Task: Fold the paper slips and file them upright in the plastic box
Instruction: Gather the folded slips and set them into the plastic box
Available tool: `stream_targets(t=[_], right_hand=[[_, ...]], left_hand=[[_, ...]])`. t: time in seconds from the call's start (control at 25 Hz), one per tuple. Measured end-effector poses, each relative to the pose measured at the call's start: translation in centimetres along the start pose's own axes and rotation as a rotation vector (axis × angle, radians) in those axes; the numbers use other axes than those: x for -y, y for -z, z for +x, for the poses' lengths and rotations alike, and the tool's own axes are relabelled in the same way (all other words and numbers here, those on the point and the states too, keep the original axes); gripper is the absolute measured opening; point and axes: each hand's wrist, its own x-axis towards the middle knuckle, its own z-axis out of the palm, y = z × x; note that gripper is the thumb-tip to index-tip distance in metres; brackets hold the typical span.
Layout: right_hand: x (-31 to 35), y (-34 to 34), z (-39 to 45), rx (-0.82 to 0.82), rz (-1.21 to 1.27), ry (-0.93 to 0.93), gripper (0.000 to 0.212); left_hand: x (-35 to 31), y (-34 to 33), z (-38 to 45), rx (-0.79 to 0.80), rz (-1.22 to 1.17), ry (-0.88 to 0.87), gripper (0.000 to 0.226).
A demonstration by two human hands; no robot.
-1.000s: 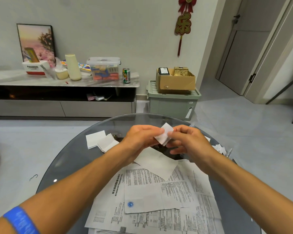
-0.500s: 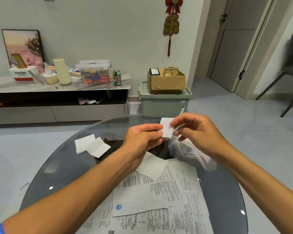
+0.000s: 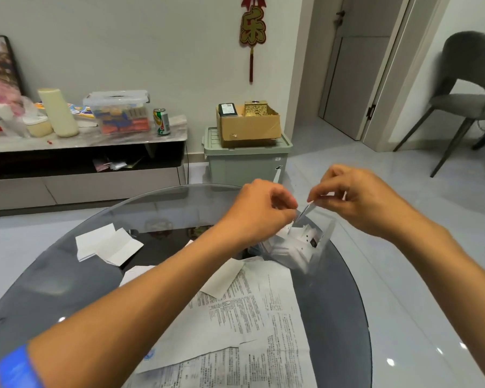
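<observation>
The right hand (image 3: 356, 201) pinches a folded paper slip (image 3: 305, 212) by its top edge, and the left hand (image 3: 259, 211), fingers curled, meets the slip's lower end from the other side. Directly beneath both hands the clear plastic box (image 3: 324, 247) sits on the glass counter (image 3: 67, 275), already holding white slips. Printed sheets (image 3: 252, 317) lie nearer the person.

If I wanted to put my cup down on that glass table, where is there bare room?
Bare glass shows on the round glass table left of the printed paper sheets, below the folded white slips, and along its right edge. It is crowded at the centre and by the clear plastic box under both hands.
</observation>
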Motion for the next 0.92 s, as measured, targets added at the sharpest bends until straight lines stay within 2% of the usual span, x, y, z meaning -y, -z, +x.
stream_targets(t=[0.08, 0.16, 0.32, 0.44, 0.6, 0.68, 0.84, 0.92], right_hand=[[-0.3, -0.2, 0.1, 0.074, -0.070, 0.027, 0.012], [-0.5, -0.3, 0.3, 0.155, -0.120, 0.050, 0.014], [-0.8, -0.4, 0.9, 0.285, -0.161, 0.025, 0.018], [-1.2, 0.8, 0.9, 0.224, -0.118, -0.005, 0.022], [-1.5, 1.4, 0.2, 0.223, -0.035, -0.034, 0.020], [-1.6, 1.0, -0.2, 0.245, -0.046, -0.047, 0.015], [-1.9, 1.0, -0.1, 0.235, -0.034, -0.073, 0.012], [-2.0, 0.8, 0.0, 0.252, -0.027, -0.069, 0.014]], left_hand=[[-0.9, -1.0, 1.8, 0.111, 0.318, -0.099, 0.013], [-1.1, -1.6, 3.0, 0.189, 0.441, -0.104, 0.015], [-0.1, -1.9, 3.6, 0.259, 0.430, -0.097, 0.011], [0.0, -2.3, 3.9, 0.315, 0.424, -0.103, 0.005], [-0.8, -3.7, 5.1, 0.501, 0.539, -0.014, 0.029], [-0.8, -4.5, 5.3, 0.546, 0.576, 0.015, 0.032], [-0.2, -5.4, 5.4, 0.530, 0.516, 0.031, 0.024], [-0.1, -5.5, 5.4, 0.516, 0.501, 0.017, 0.010]])
